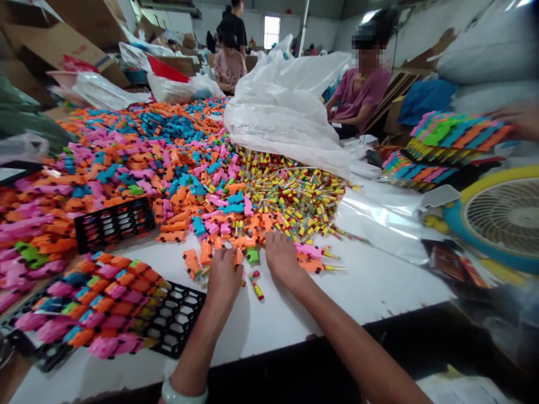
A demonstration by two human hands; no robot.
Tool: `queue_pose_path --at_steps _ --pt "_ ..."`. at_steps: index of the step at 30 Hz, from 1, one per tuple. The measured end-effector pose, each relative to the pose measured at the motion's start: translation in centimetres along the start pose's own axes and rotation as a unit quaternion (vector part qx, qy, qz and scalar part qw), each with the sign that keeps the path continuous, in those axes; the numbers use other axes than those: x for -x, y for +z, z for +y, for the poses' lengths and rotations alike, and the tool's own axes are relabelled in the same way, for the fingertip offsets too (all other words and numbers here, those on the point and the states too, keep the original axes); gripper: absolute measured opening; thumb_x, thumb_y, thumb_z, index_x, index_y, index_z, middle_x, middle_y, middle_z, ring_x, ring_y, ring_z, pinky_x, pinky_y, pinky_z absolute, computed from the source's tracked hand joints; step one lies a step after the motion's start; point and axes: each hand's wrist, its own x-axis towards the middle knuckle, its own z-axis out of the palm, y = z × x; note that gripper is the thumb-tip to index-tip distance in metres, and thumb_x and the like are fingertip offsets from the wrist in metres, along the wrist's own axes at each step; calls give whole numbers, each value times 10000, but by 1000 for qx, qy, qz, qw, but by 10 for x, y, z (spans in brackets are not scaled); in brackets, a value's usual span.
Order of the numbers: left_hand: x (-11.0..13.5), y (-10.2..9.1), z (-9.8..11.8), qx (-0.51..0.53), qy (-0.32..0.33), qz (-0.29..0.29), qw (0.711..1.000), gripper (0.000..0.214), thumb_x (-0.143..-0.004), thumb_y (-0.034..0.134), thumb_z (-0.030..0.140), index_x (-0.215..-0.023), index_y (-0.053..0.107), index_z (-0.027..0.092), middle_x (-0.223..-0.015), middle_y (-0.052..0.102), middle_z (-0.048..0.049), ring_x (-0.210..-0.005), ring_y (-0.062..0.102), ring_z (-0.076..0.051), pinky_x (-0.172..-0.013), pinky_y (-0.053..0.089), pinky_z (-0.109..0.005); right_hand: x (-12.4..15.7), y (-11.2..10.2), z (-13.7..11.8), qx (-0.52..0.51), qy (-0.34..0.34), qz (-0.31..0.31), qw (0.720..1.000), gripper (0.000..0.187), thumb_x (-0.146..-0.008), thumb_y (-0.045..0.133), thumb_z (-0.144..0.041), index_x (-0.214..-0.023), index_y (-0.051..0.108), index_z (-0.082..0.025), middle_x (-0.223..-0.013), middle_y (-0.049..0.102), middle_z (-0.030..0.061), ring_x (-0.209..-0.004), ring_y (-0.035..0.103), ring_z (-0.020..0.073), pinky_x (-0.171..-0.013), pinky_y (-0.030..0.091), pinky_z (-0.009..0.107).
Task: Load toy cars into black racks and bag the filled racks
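My left hand is closed at the near edge of the pile, with an orange toy car at its fingertips. Beside it, my right hand curls its fingers down among orange toy cars; what they grip is hidden. Between the hands lie a green toy car and a small candy tube with a yellow and red end. Just right of my right hand, a pink toy car rests near clear tubes. Behind are heaped yellow-capped candy tubes.
At the left, a black grid tray holds rows of toy cars; another black tray leans on the heap. A white plastic bag lies behind. On the right are a fan, filled trays, and another person's hand.
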Motion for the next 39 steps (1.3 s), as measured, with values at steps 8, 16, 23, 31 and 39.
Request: queue_pose_path --at_steps 8,16,23,31,39 --pt "5 -7 3 -14 2 44 999 354 -830 466 243 -1127 604 109 -1129 600 -176 -1121 535 -338 -988 424 -511 18 -25 18 -167 -8 21 986 203 -957 390 -228 -1088 513 -135 -942 646 112 -853 599 223 -718 440 313" --pt "43 -19 24 182 9 50 982 384 -822 534 454 -1095 619 199 -1094 618 -110 -1036 582 -261 -932 470 -453 53 -38 74 -323 -19 159 933 182 -887 512 -280 -1019 614 -206 -981 667 66 -885 629 207 -780 496 327" --pt "50 -9 77 571 -181 -131 790 440 -785 575 565 -985 590 174 -795 680 -41 -633 596 -115 -595 432 -240 75 -41 64 -176 -245 202 932 266 -927 423 -117 -1109 597 -204 -978 695 76 -888 612 200 -789 450 351" --pt "56 -2 65 624 -234 -92 740 327 -684 734 407 -854 613 155 -720 678 -14 -682 625 -127 -654 470 -246 102 -34 74 -367 -18 149 918 168 -954 459 -284 -1096 509 -210 -947 669 56 -830 639 172 -748 495 306" --pt "81 11 77 486 -132 -97 858 226 -785 592 352 -918 658 182 -870 659 -47 -773 631 -162 -726 509 -312 106 -36 98 -250 -67 85 962 160 -905 464 -231 -965 612 -217 -922 633 70 -894 598 221 -757 487 340"
